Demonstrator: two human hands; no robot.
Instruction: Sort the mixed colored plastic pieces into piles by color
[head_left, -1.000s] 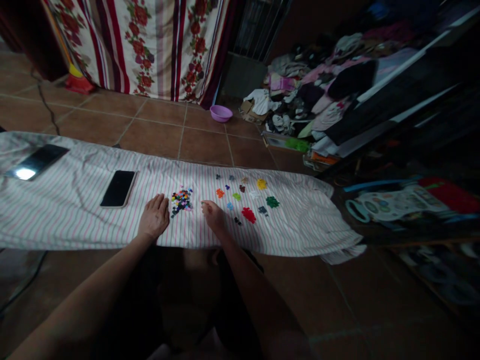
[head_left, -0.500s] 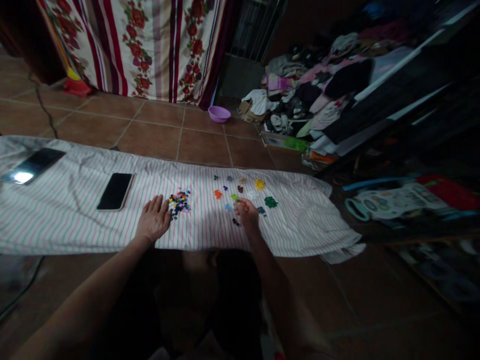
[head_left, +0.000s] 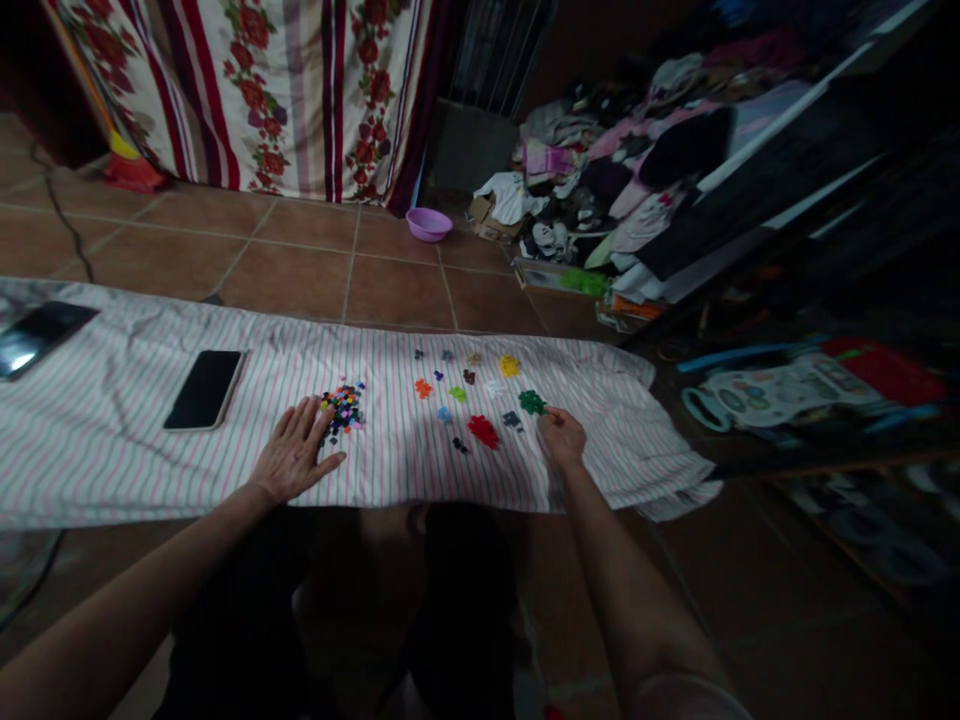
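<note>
My left hand [head_left: 296, 450] lies flat on the striped cloth, fingers spread, its fingertips at the edge of a mixed pile of small coloured pieces [head_left: 343, 408]. To the right, my right hand [head_left: 562, 436] has its fingers pinched together at the edge of the dark green pieces [head_left: 532, 402]. Whatever sits between those fingertips is too small to make out. Single-colour clusters lie between the hands: red pieces [head_left: 484, 432], orange pieces [head_left: 423, 388], lime green pieces [head_left: 457, 394], yellow pieces [head_left: 509, 365], grey pieces [head_left: 512, 421] and black pieces [head_left: 460, 445], among several others.
A phone [head_left: 205, 390] lies on the striped cloth [head_left: 405, 470] left of my left hand, with a dark glossy device [head_left: 45, 335] farther left. Beyond the cloth, a purple basin [head_left: 429, 225] stands on the tiled floor near heaped clothes [head_left: 622, 170].
My right hand has moved right, from beside the lime green pieces to the dark green ones, uncovering the red cluster. My left thumb has spread outward. The view has shifted slightly.
</note>
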